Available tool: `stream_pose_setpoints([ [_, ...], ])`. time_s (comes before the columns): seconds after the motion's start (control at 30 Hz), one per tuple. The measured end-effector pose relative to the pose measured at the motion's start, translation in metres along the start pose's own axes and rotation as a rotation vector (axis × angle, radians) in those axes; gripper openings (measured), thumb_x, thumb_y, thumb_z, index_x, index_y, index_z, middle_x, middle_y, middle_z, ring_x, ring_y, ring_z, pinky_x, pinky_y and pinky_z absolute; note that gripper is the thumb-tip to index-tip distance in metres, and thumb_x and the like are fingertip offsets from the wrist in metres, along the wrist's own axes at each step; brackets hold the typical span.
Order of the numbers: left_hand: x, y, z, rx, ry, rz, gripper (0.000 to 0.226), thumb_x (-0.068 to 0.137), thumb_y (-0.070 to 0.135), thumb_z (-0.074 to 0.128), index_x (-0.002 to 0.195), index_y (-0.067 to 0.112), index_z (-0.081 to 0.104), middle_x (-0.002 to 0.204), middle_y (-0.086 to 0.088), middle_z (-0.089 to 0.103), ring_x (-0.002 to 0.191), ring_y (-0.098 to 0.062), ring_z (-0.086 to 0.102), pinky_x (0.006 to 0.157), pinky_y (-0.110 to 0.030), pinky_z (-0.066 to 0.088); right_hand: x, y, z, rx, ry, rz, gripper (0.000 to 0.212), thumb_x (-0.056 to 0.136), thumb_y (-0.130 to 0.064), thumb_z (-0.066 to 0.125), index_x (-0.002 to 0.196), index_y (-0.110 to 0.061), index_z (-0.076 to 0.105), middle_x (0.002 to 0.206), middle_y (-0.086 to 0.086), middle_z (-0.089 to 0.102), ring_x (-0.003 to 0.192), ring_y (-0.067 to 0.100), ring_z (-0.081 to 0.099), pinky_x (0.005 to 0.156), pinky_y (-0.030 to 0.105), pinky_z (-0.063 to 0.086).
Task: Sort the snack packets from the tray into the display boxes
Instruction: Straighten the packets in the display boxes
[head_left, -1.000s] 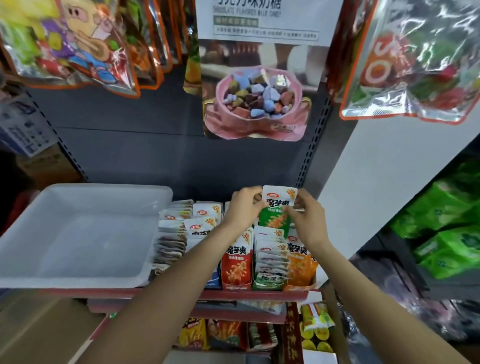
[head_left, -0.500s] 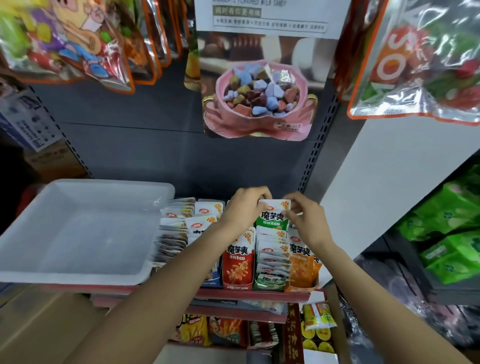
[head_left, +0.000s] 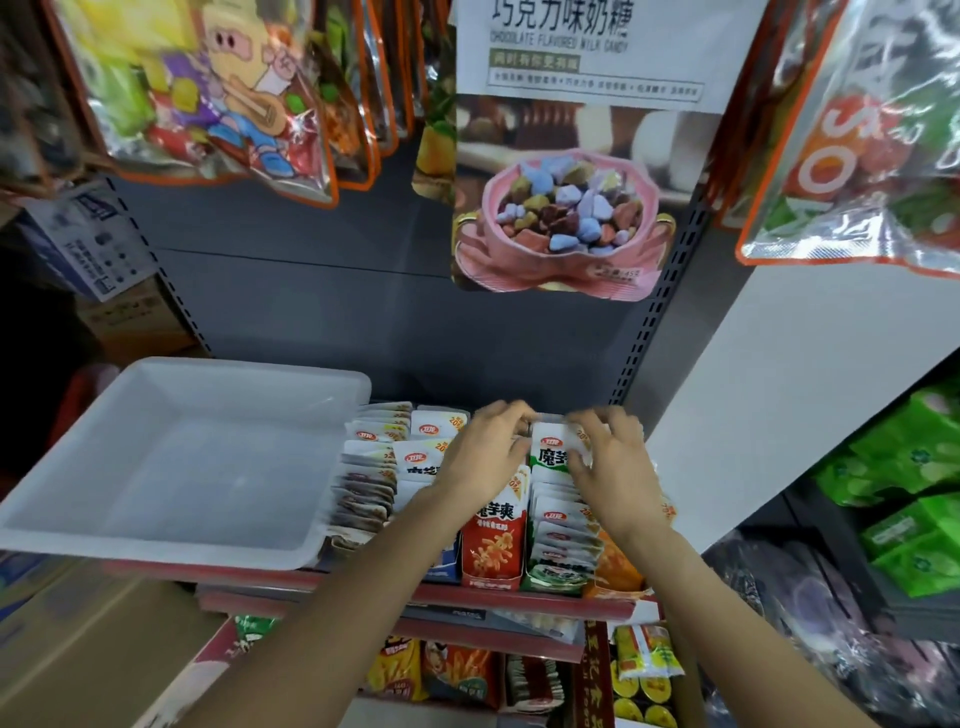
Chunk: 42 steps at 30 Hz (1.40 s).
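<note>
A white and green snack packet (head_left: 549, 453) stands upright at the back of the green display box (head_left: 557, 571), low among the packets there. My left hand (head_left: 480, 453) pinches its left top corner. My right hand (head_left: 610, 467) curls over its right side and top edge. A red display box (head_left: 491, 556) stands just to the left, an orange one (head_left: 615, 569) to the right. More white packets (head_left: 374, 467) fill the rows further left. The white plastic tray (head_left: 171, 545) lies on the shelf at the left with nothing showing inside.
Large snack bags (head_left: 218, 93) hang from above, one with a candy bowl picture (head_left: 566, 171) right over the boxes. A white panel (head_left: 779, 389) stands right of the shelf, green bags (head_left: 904, 493) beyond it. Further packets (head_left: 452, 670) sit on the lower shelf.
Both hands have lowered the green packet from above the box down into the back of the green row. Their hold on its top has not changed.
</note>
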<state>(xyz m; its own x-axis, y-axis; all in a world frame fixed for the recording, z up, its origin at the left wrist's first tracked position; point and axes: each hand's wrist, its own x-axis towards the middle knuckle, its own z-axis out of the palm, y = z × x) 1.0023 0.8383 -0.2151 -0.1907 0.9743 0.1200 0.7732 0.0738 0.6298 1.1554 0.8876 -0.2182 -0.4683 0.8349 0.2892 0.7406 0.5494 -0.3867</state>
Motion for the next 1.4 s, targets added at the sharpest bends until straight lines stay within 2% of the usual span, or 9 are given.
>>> stream_pose_setpoints([
  [0.1,-0.021,-0.022,-0.017,0.007,0.107,-0.029,0.025,0.094,0.013,0.052,0.118,0.017,0.055,0.115,-0.001,0.055,0.106,-0.014,0.054,0.090,-0.033,0.047,0.002,-0.021,0.001,-0.071,-0.003,-0.129,0.029,0.081,-0.007,0.064,0.110,-0.009,0.064,0.114,0.008,0.057,0.101,0.026,0.052,0.086,0.037,0.049],
  [0.3,-0.053,-0.086,-0.063,0.104,0.247,-0.137,0.034,0.090,0.001,0.047,0.120,0.011,0.058,0.122,-0.007,0.056,0.113,-0.024,0.051,0.098,-0.032,0.040,0.011,-0.079,0.021,0.064,-0.249,-0.216,0.033,0.095,-0.016,0.047,0.127,-0.016,0.053,0.126,0.000,0.047,0.116,0.018,0.043,0.095,0.029,0.040],
  [0.4,-0.060,-0.119,-0.082,0.154,0.166,-0.130,0.046,0.087,-0.005,0.045,0.131,0.010,0.052,0.133,-0.008,0.052,0.124,-0.025,0.044,0.107,-0.028,0.031,0.022,-0.108,0.040,0.064,-0.322,-0.255,0.039,0.096,-0.017,0.044,0.135,-0.016,0.047,0.135,0.000,0.044,0.122,0.020,0.041,0.098,0.032,0.040],
  [0.53,-0.058,-0.146,-0.097,0.195,-0.057,-0.023,0.050,0.094,0.005,0.044,0.143,0.013,0.036,0.151,-0.002,0.032,0.140,-0.017,0.027,0.113,-0.019,0.013,0.040,-0.140,0.065,0.022,-0.447,-0.233,0.053,0.099,-0.020,0.041,0.149,-0.015,0.023,0.154,0.001,0.023,0.139,0.019,0.024,0.111,0.025,0.022],
  [0.63,-0.054,-0.154,-0.100,0.206,-0.086,0.068,0.038,0.096,0.014,0.045,0.133,0.017,0.051,0.149,-0.001,0.037,0.139,-0.015,0.029,0.115,-0.022,0.018,0.057,-0.147,0.078,-0.011,-0.527,-0.160,0.056,0.101,-0.021,0.038,0.151,-0.013,0.013,0.158,0.005,0.012,0.144,0.020,0.014,0.116,0.026,0.015],
  [0.8,-0.068,-0.173,-0.107,0.196,-0.109,0.196,0.036,0.096,0.013,0.045,0.130,0.018,0.057,0.139,0.003,0.049,0.135,-0.013,0.035,0.110,-0.015,0.014,0.073,-0.157,0.089,-0.030,-0.570,-0.040,0.057,0.092,-0.008,0.052,0.145,-0.013,0.033,0.149,0.010,0.036,0.135,0.027,0.036,0.109,0.032,0.030],
  [1.07,-0.076,-0.178,-0.110,0.109,-0.158,0.215,0.032,0.096,0.016,0.049,0.125,0.020,0.059,0.117,0.000,0.063,0.094,-0.016,0.061,0.087,-0.022,0.042,0.074,-0.156,0.094,-0.081,-0.454,-0.033,0.034,0.091,-0.005,0.051,0.121,-0.016,0.061,0.122,0.010,0.061,0.114,0.024,0.052,0.095,0.033,0.043],
  [1.27,-0.070,-0.179,-0.103,0.211,-0.006,0.262,0.018,0.085,0.011,0.063,0.099,0.020,0.069,0.136,-0.012,0.049,0.123,-0.028,0.049,0.097,-0.043,0.044,0.082,-0.155,0.091,-0.092,-0.550,-0.091,0.023,0.088,-0.012,0.049,0.093,-0.012,0.072,0.105,0.007,0.069,0.100,0.024,0.058,0.089,0.034,0.048],
  [1.4,-0.066,-0.173,-0.106,0.155,-0.104,0.237,0.019,0.093,0.010,0.050,0.105,0.015,0.064,0.149,-0.005,0.037,0.118,-0.022,0.056,0.097,-0.028,0.043,0.088,-0.155,0.090,-0.084,-0.636,-0.090,0.018,0.091,-0.019,0.052,0.100,-0.016,0.067,0.106,0.005,0.067,0.097,0.023,0.061,0.086,0.036,0.050],
])
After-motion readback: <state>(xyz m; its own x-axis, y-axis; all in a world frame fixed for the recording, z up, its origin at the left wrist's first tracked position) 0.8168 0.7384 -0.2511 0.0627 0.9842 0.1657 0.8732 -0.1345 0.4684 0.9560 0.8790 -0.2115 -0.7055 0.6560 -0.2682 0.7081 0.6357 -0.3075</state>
